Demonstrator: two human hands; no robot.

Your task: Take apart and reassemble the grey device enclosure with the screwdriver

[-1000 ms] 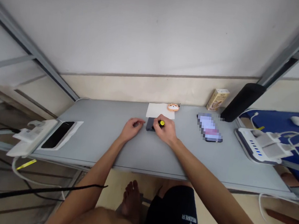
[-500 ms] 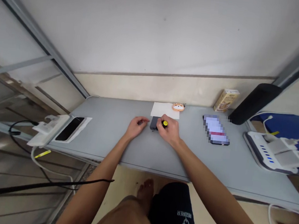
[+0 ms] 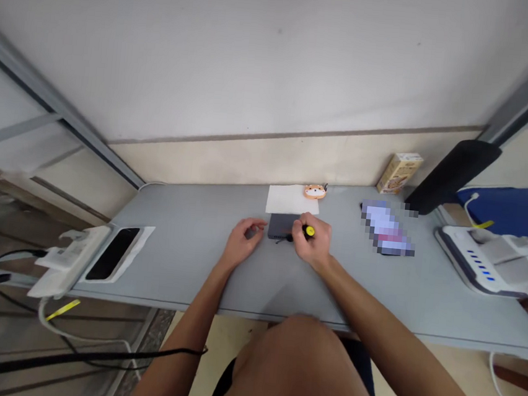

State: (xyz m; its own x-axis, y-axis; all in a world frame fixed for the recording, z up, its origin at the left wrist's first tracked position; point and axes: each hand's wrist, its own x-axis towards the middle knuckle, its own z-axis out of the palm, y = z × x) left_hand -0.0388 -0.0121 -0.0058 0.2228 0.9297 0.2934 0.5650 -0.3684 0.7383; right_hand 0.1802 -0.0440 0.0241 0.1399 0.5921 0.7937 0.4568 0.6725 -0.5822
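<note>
A flat dark grey box [image 3: 280, 223] with slots along its front edge lies on the grey desk. My right hand [image 3: 314, 240] is closed like a pen grip around a black tool with a round yellow end [image 3: 310, 230]. The hand covers the box's right side, and most of the tool is hidden in the fingers. Just left of the box, my left hand [image 3: 242, 241] rests on the desk with curved fingers and a gap at the thumb; nothing shows in it. A small black piece [image 3: 283, 241] pokes out at the box's front edge.
White paper [image 3: 287, 197] and an orange animal-faced case [image 3: 315, 192] lie behind the box. A phone [image 3: 385, 228], a carton [image 3: 399, 174], a black cylinder [image 3: 452, 179] and a power strip [image 3: 463, 258] stand right. Another phone [image 3: 113, 253] and white plugs [image 3: 69, 257] are left.
My right hand has shifted right and slightly nearer, and more of the box's top and front shows. A bent knee now rises before the desk. The whole view has tilted a little.
</note>
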